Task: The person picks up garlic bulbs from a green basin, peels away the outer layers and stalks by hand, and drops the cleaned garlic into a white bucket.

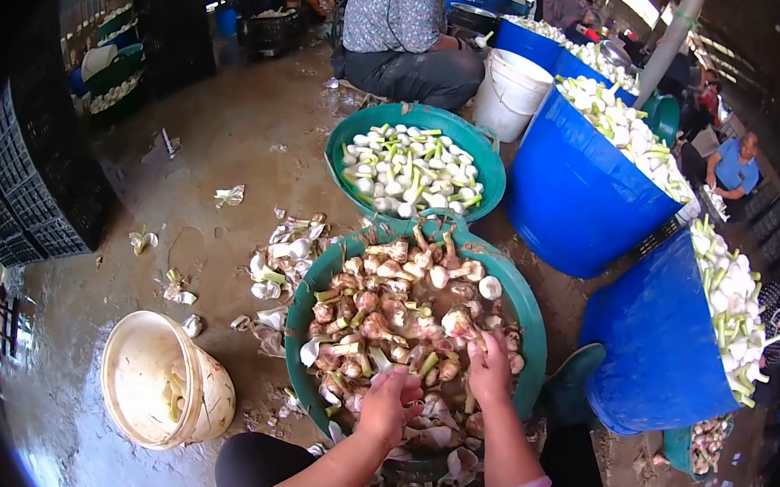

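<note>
A green tub [537, 352] full of unpeeled garlic bulbs [383, 313] with short stems stands between my knees. My right hand [492, 375] is over its right side, fingers closed at a brownish garlic bulb [459, 323], which it seems to grip by the stem end. Over the front of the tub, my left hand [388, 409] has its fingers curled; a pale bit shows at the fingertips, too small to name. Just beyond, touching the first tub, a second green tub [335, 149] holds clean white garlic bulbs [406, 170].
Large blue barrels [574, 186] heaped with white garlic stand to the right. A white bucket [219, 406] is at the left on the wet floor [173, 251], among garlic skins [286, 252]. Black crates [25, 180] are stacked far left. Ahead, a person [411, 30] sits beside another white bucket [507, 95].
</note>
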`<action>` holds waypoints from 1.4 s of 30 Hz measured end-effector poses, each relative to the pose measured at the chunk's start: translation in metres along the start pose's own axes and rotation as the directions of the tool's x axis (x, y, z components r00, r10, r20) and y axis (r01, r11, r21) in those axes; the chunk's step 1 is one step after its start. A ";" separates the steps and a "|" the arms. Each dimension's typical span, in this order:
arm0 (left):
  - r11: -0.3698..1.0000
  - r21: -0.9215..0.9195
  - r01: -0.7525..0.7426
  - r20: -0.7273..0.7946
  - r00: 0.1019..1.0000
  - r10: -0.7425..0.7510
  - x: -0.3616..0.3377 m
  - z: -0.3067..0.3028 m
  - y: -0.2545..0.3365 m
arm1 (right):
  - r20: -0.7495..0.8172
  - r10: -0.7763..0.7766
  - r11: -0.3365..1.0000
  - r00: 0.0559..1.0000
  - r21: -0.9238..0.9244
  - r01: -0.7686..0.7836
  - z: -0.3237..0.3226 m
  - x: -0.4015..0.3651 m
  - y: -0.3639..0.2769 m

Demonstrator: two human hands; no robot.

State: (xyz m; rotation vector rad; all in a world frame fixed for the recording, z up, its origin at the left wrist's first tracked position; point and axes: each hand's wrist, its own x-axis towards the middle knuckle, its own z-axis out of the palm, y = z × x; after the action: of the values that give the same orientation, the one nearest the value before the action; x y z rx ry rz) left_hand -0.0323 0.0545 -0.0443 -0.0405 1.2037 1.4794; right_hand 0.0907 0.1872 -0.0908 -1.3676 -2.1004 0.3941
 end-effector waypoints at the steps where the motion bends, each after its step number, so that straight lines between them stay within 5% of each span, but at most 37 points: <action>1: 0.982 -0.132 0.133 0.046 0.991 -0.128 -0.005 0.000 0.004 | 0.156 0.097 0.942 0.983 0.303 -0.141 -0.014 -0.018 -0.014; 2: 0.930 -0.250 0.268 0.110 0.962 -0.248 -0.011 0.000 0.009 | 0.345 0.121 0.797 0.931 0.524 -0.298 -0.049 -0.032 -0.054; 3: 0.898 -0.291 0.331 0.309 0.920 -0.239 -0.020 0.001 0.014 | 0.240 -0.082 0.899 0.967 0.437 -0.032 -0.057 -0.044 -0.054; 4: 0.903 -0.285 0.323 0.319 0.920 -0.228 -0.023 -0.002 0.014 | 0.158 -0.296 0.920 0.942 0.311 0.237 -0.065 -0.057 -0.055; 6: 0.902 -0.245 0.356 0.587 0.795 -0.154 -0.025 -0.006 0.010 | 0.181 -0.275 0.907 0.944 0.373 0.193 -0.097 -0.061 -0.073; 7: 0.949 -0.210 0.234 0.510 0.854 -0.098 -0.036 0.000 0.011 | 0.227 -0.251 0.891 0.941 0.434 0.133 -0.112 -0.062 -0.079; 8: 0.970 -0.209 0.125 0.518 0.856 0.001 -0.048 0.003 0.012 | 0.101 -0.265 0.887 0.959 0.416 0.201 -0.122 -0.062 -0.083; 10: 0.991 -0.105 -0.085 0.509 0.852 0.127 -0.064 0.009 0.012 | 0.155 -0.177 0.918 0.972 0.382 0.106 -0.146 -0.062 -0.099; 16: 0.960 -0.080 -0.269 0.466 0.841 0.275 -0.091 0.010 0.006 | 0.014 -0.338 0.927 0.941 0.178 0.330 -0.154 -0.089 -0.121; 25: 0.814 0.199 -0.546 0.380 0.809 0.449 -0.090 -0.010 0.005 | 0.167 -0.388 0.921 0.907 0.027 0.389 -0.142 -0.097 -0.131; 27: 0.735 0.304 -0.607 0.368 0.786 0.497 -0.082 -0.006 0.001 | 0.134 -0.312 0.943 0.941 -0.076 0.323 -0.131 -0.099 -0.135; 29: 0.723 0.261 -0.640 0.372 0.758 0.536 -0.083 -0.009 0.005 | 0.031 -0.310 0.949 0.950 0.064 0.307 -0.122 -0.096 -0.128; 30: 0.749 0.315 -0.583 0.380 0.801 0.463 -0.083 -0.011 0.009 | 0.037 -0.272 0.962 0.962 0.030 0.271 -0.118 -0.095 -0.124; 33: 0.948 0.009 -0.318 0.480 0.833 0.275 -0.085 -0.011 0.023 | 0.053 -0.065 0.997 0.996 0.046 0.063 -0.116 -0.084 -0.102; 35: 0.975 -0.091 -0.202 0.561 0.798 0.217 -0.084 -0.010 0.029 | 0.296 0.212 0.970 0.931 -0.178 -0.164 -0.101 -0.072 -0.054; 36: 0.978 -0.066 -0.196 0.568 0.799 0.198 -0.081 -0.013 0.028 | 0.551 0.318 0.925 0.771 -0.361 -0.123 -0.109 -0.070 -0.033; 38: 0.995 -0.075 -0.070 0.543 0.834 0.100 -0.075 -0.014 0.030 | 0.622 0.358 0.880 0.696 -0.475 -0.027 -0.079 -0.078 0.020; 40: 0.998 -0.005 -0.055 0.511 0.858 0.050 -0.072 -0.012 0.028 | 0.403 0.249 0.968 0.881 -0.137 -0.211 -0.122 -0.080 -0.031; 41: 0.999 0.032 -0.040 0.516 0.857 0.018 -0.070 -0.012 0.024 | 0.282 0.185 0.788 0.941 0.530 -0.314 -0.125 -0.088 -0.044; 42: 0.997 0.077 -0.032 0.518 0.855 -0.012 -0.069 -0.011 0.022 | 0.308 0.093 0.723 0.947 0.633 -0.277 -0.145 -0.090 -0.062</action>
State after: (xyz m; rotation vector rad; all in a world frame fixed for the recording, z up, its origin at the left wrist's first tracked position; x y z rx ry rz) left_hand -0.0325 0.0018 0.0074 0.4021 0.8170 1.3293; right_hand 0.1626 0.0691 0.0270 -1.1107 -1.7157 1.3403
